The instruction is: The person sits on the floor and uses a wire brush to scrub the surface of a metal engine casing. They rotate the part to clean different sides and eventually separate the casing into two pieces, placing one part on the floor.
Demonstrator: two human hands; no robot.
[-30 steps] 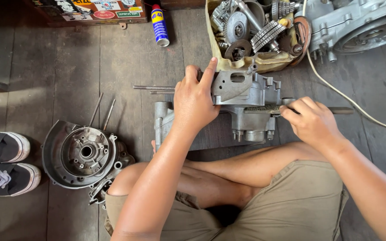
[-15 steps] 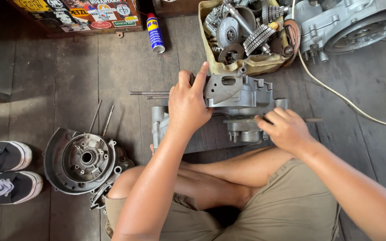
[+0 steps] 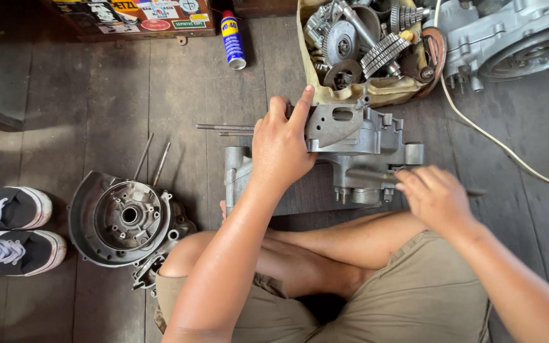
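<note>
Single head-worn view; looks steeply down, close over seated person's lap and plank floor [image 3: 122,114]

Floor: dark weathered wooden planks [image 3: 96,114], boards running top to bottom of frame, gaps between them. Upper left: dark wooden sticker-covered box [image 3: 135,16] at frame edge. Soft daylight patch at left; right side brighter.
</note>
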